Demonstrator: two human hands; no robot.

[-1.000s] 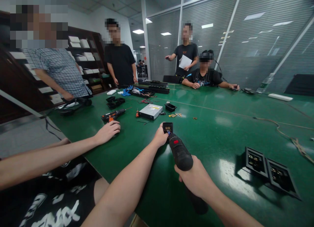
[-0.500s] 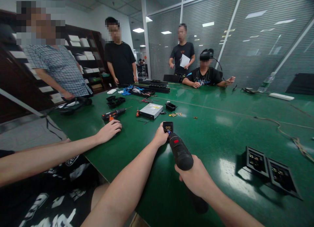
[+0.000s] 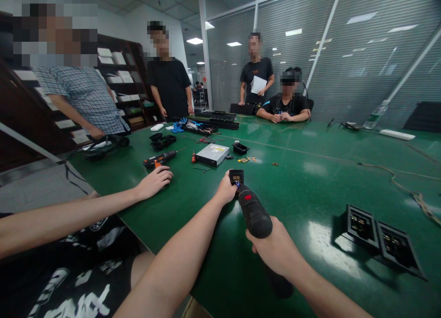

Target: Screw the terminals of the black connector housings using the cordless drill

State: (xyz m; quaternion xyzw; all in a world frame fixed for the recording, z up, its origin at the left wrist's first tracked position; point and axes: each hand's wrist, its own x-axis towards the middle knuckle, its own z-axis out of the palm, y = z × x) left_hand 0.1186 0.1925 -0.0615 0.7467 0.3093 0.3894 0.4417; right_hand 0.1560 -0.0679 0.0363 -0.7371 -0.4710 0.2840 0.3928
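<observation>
My left hand (image 3: 227,189) grips a small black box-shaped housing (image 3: 236,174) by its left side, with brass-coloured round fittings showing inside. Closed around the handle of a black cordless drill (image 3: 255,212) with a red button is my right hand (image 3: 272,244). The drill's front end points into the housing, and a bluish tip shows there; whether it touches a screw is too small to tell. To the right, two similar black housings (image 3: 360,224) with brass-coloured fittings lie side by side on the green table (image 3: 303,189).
At my left, a co-worker's hand (image 3: 156,181) rests beside an orange-and-black drill (image 3: 160,159). Ahead lie a silver disc drive (image 3: 212,154), an empty black housing (image 3: 240,148) and small yellow pieces (image 3: 244,160). A cord (image 3: 392,180) runs along the right. Several people are around the table.
My hands, the drill and the housing stay almost where they were. The seated person across the table has brought both hands together; the standing person behind has lowered one hand.
</observation>
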